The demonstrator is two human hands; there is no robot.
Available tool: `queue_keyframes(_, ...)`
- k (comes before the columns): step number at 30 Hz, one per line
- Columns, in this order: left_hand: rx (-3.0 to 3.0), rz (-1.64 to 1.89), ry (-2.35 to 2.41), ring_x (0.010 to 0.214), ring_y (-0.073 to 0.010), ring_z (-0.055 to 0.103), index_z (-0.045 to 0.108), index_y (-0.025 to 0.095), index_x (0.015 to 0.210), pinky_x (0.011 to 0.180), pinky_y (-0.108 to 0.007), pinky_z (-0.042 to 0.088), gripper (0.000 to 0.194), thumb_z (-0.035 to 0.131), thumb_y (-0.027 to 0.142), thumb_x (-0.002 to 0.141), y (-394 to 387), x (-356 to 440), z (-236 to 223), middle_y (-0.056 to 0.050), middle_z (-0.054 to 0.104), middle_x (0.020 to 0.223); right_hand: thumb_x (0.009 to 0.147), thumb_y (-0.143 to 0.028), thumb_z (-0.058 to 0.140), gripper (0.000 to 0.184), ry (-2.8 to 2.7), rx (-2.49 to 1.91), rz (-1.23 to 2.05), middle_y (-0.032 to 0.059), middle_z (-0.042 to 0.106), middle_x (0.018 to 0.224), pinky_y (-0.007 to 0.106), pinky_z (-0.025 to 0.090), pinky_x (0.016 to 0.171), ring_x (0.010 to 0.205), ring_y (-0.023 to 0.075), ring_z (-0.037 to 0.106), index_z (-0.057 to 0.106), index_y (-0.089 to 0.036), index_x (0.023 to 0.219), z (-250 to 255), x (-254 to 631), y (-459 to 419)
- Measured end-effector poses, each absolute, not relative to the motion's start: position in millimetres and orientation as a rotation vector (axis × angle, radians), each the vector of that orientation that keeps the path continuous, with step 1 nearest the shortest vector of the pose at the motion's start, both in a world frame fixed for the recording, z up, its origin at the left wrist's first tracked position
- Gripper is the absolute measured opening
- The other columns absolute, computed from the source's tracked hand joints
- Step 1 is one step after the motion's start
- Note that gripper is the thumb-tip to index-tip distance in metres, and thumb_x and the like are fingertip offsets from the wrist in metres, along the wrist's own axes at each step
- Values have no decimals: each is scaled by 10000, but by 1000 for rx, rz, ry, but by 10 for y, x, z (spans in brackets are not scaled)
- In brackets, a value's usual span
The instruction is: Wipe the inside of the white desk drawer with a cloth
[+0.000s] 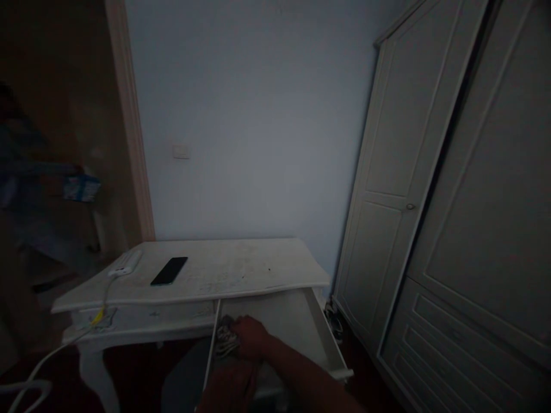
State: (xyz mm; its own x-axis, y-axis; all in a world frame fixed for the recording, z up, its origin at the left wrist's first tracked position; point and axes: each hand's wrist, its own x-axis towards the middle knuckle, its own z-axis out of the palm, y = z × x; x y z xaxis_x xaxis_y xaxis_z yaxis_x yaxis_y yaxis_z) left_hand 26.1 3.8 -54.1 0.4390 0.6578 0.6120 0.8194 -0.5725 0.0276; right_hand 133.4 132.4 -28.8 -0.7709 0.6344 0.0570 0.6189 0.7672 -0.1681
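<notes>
A white desk point(241, 267) stands against the wall with its right drawer point(328, 339) pulled open. My right hand point(252, 338) reaches into the drawer at its left side, fingers curled over a pale, striped bundle point(224, 339) that I cannot identify in the dim light. My left hand point(228, 387) is a dark reddish shape low at the drawer's front edge; its fingers do not show clearly.
A black phone point(169, 271) and a white power strip point(125, 263) lie on the desk's left part, and a white cable point(55, 353) hangs off the left edge. A tall wardrobe point(408, 206) stands close on the right. A doorway opens at left.
</notes>
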Motion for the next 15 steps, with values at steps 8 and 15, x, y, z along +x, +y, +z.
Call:
queue_keyframes(8, -2387, -844, -1308, 650, -181, 715, 646, 265, 878, 632, -284, 513, 213, 492, 133, 945, -15, 300, -514, 8, 730, 774, 751, -351, 828, 408, -3080, -741, 445, 53, 686, 1123, 306, 515, 850, 982, 240, 674, 762, -246, 1140, -228, 2470, 1205)
queue_keyframes(15, -2381, -787, -1342, 740, -178, 734, 654, 257, 879, 730, -278, 538, 219, 500, 126, 963, -49, 302, -490, 1, 750, 828, 760, -354, 827, 427, -2570, -1553, 280, 118, 695, 1200, 348, 491, 951, 1096, 291, 670, 772, -210, 1157, 84, 3187, 1492)
